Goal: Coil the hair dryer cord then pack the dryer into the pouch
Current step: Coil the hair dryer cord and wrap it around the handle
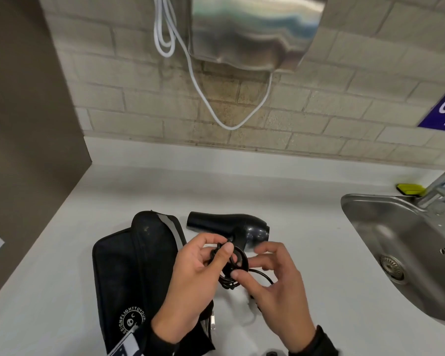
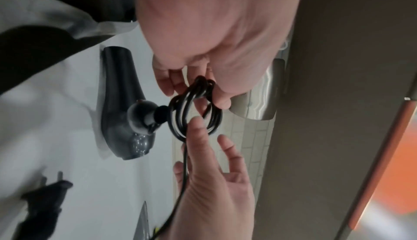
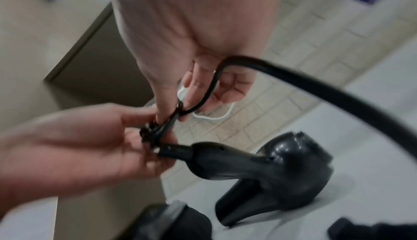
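Note:
The black hair dryer (image 1: 229, 227) lies on its side on the white counter, nozzle to the left; it shows too in the left wrist view (image 2: 119, 101) and the right wrist view (image 3: 270, 169). Its black cord is wound into a small coil (image 1: 238, 263) at the handle end. My left hand (image 1: 220, 246) pinches the coil's top between thumb and fingers (image 2: 222, 101). My right hand (image 1: 244, 263) pinches the coil's lower side, and the loose cord (image 3: 293, 83) runs on through its fingers. The plug (image 2: 45, 195) lies on the counter. The black pouch (image 1: 129, 265) lies flat left of the dryer, partly under my left forearm.
A steel sink (image 1: 396, 240) with a tap (image 1: 442, 186) is set into the counter on the right, a yellow-green sponge (image 1: 409, 189) behind it. A steel wall hand dryer (image 1: 254, 29) with a hanging white cable (image 1: 216, 111) is above. A brown panel (image 1: 23, 124) bounds the left.

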Demonstrator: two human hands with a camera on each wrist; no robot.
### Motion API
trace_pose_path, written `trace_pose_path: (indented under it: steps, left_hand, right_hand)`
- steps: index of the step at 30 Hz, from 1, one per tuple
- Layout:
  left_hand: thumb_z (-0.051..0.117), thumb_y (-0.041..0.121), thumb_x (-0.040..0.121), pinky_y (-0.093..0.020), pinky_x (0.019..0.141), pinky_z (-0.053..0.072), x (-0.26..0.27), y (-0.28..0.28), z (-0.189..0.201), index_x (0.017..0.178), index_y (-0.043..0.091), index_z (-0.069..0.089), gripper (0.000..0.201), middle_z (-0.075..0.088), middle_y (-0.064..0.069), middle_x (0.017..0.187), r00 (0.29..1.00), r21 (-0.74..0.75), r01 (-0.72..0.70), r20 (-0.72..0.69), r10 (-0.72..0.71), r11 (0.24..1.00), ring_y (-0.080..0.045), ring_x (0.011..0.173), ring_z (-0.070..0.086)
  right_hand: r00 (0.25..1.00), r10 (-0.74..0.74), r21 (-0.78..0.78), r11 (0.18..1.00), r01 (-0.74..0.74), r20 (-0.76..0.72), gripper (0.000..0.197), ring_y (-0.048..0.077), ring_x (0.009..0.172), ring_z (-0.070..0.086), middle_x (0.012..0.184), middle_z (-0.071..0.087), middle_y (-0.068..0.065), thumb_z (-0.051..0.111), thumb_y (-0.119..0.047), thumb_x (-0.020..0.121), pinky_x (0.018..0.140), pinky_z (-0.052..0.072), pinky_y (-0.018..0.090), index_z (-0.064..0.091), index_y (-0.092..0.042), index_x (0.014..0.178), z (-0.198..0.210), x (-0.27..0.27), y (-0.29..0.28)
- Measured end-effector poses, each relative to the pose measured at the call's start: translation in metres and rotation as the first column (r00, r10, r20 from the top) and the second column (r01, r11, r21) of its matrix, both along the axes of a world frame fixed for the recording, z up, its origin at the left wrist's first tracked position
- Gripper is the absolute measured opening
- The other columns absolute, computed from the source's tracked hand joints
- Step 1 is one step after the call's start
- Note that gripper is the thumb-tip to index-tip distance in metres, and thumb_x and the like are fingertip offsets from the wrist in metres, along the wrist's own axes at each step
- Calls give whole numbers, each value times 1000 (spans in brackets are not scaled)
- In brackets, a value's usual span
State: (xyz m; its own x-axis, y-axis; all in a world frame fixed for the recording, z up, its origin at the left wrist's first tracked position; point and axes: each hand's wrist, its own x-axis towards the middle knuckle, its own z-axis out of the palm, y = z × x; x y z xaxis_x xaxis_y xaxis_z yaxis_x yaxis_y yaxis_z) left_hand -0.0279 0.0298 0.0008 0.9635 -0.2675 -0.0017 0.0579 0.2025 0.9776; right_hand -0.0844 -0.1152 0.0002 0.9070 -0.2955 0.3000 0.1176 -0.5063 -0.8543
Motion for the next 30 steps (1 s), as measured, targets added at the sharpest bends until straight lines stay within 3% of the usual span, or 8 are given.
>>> trace_pose_path:
  steps: [4,7,11,13,18,23,27,30]
  left_hand:
    - [63,17,95,-11,61,52,0,0,6,101,8,68,12,68,-8,69,992,-111,48,-112,-61,993,-5,63,66]
    - [63,19,95,-10,64,52,1,1,7,102,9,68,13,69,-6,69,987,-112,88,-124,-102,990,-7,67,67]
    - [61,21,95,-10,68,52,4,2,4,102,12,65,12,70,-4,72,993,-52,98,-60,-101,994,-11,73,68]
    - [61,28,93,-12,72,52,7,2,0,103,17,64,15,68,-1,71,997,28,76,18,-76,997,-11,75,67]
    - [57,36,91,-10,71,48,10,3,1,116,32,63,27,68,1,76,959,203,54,261,-107,978,-1,74,64]
    - [56,37,91,-5,74,48,10,6,1,107,37,67,19,71,10,86,930,309,26,342,-137,951,-5,90,67]
    - [56,38,91,-7,84,48,11,6,2,109,40,65,20,71,18,98,917,334,34,365,-162,942,-2,100,67]
    - [57,39,92,-9,91,46,9,4,1,110,40,66,20,71,21,104,918,333,55,354,-179,941,-1,104,65]
  right_hand:
    - [971,63,-462,885,52,229,12,13,91,57,99,68,-14,68,-32,85,74,48,34,71,-28,96,-19,0,4]
    - [964,14,-513,849,128,264,15,20,94,56,108,68,-5,64,-32,86,75,46,35,72,-28,98,-25,1,5]
    - [997,6,-162,987,7,78,20,16,108,53,115,54,-16,58,-55,84,86,44,17,69,-40,92,-15,-7,13]
    - [1000,6,107,994,-3,-21,33,13,107,56,109,56,-14,60,-63,77,90,46,24,71,-33,84,-9,-10,12]
    - [978,192,611,784,-107,-75,58,21,80,52,71,55,3,64,-72,68,82,39,35,54,-15,59,14,-17,2]
    - [971,227,673,730,-122,-70,52,31,73,57,64,60,16,84,-57,55,82,43,40,68,-9,67,24,-30,-14]
    - [954,294,856,507,-102,-61,51,12,36,30,49,34,2,96,-31,43,46,44,28,66,-2,72,33,-37,-21]
    - [933,308,742,667,-72,-186,53,12,36,27,51,25,1,93,-39,46,42,35,22,53,-8,61,37,-38,-26]
